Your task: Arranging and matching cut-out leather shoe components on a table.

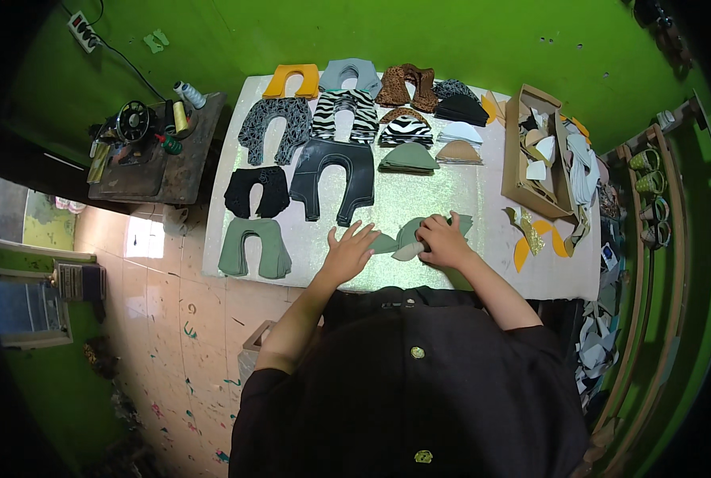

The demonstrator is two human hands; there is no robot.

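My left hand (pixel 348 252) is open, its spread fingers low over the table, with the fingertips beside a curved sage-green cut piece (pixel 382 243). My right hand (pixel 443 241) has curled fingers closed on a green cut piece (pixel 409 229); more green material shows behind its knuckles. A paler piece (pixel 407 252) juts out below those fingers, perhaps its underside. Beyond the hands lies a stack of green half-round pieces (pixel 408 158). To the left is a stack of green U-shaped pieces (pixel 232 248).
Stacked U-shaped and half-round pieces, among them a black stack (pixel 312 171) and zebra-print ones (pixel 363 119), cover the far table (pixel 308 267). A cardboard box (pixel 516 179) of scraps stands at right beside yellow offcuts (pixel 521 253). A sewing machine table (pixel 148 187) is left, a sandal rack (pixel 650 295) far right.
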